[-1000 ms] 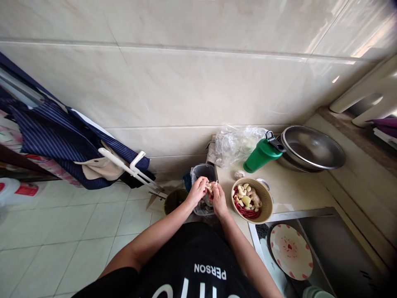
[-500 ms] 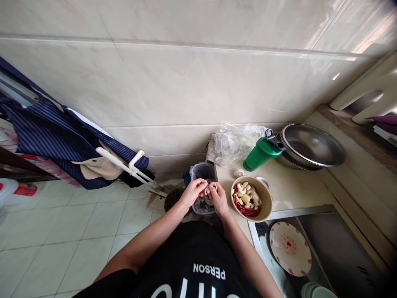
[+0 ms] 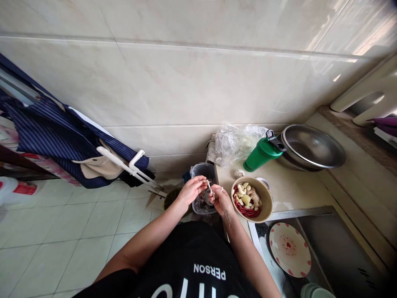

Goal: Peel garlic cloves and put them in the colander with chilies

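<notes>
Above a lined trash bin (image 3: pixel 202 169), my left hand (image 3: pixel 192 191) pinches a thin whitish strip of garlic skin (image 3: pixel 208 183) between thumb and fingertips. My right hand (image 3: pixel 222 202) is closed on a small garlic clove (image 3: pixel 211 193), partly covered by the fingers. The two hands are slightly apart, with the strip between them. To the right of my right hand, a beige basket (image 3: pixel 267 203) holds peeled garlic cloves (image 3: pixel 242 189), ginger (image 3: pixel 254 198) and red chillies (image 3: pixel 249 212). Just behind the basket lies a garlic bulb (image 3: pixel 239 173).
A green shaker bottle (image 3: pixel 262 154), crumpled plastic bags (image 3: pixel 232 142) and metal bowls (image 3: pixel 313 145) stand on the counter. Beside it, a plate (image 3: pixel 290 250) sits in the sink (image 3: pixel 333 236). On the left hang a striped apron (image 3: pixel 46 128) and a cap (image 3: pixel 97 167) near a white rack.
My hands have drawn a little apart. The right hand moved slightly right and down, and the pale strip between the fingers shows more clearly.
</notes>
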Demonstrator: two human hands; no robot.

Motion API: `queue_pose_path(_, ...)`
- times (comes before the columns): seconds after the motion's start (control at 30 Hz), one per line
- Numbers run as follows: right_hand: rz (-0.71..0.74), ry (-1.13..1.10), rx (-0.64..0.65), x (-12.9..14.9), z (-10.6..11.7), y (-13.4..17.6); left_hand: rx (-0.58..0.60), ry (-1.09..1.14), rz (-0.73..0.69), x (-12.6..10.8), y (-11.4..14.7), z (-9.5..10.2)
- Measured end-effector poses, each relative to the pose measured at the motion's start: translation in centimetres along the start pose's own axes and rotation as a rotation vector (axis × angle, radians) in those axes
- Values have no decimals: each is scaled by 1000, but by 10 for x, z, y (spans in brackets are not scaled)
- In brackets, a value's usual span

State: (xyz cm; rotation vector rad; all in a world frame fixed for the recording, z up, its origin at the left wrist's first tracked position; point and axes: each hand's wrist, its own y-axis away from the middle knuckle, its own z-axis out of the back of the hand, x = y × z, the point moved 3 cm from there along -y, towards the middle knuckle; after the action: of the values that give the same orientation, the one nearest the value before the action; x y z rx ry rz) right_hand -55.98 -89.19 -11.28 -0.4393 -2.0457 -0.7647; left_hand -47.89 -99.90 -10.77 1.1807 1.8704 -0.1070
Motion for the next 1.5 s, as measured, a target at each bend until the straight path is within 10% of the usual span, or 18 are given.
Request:
queue_pose_path(0.33, -24, -73, -29, -6, 3, -1, -75, -390, -178, -7, -2, 8)
queue_pose_path(0.53, 108, 68, -8, 7, -5, 1, 85, -744, -366, -19, 9, -5)
queue_pose_path(0.9, 2, -135, 60, 22, -9, 9, 52, -433, -158, -28, 21, -18)
queue_pose_path(1.5, 216, 382, 124, 50, -9, 11, 83, -466, -167, -36, 24, -19)
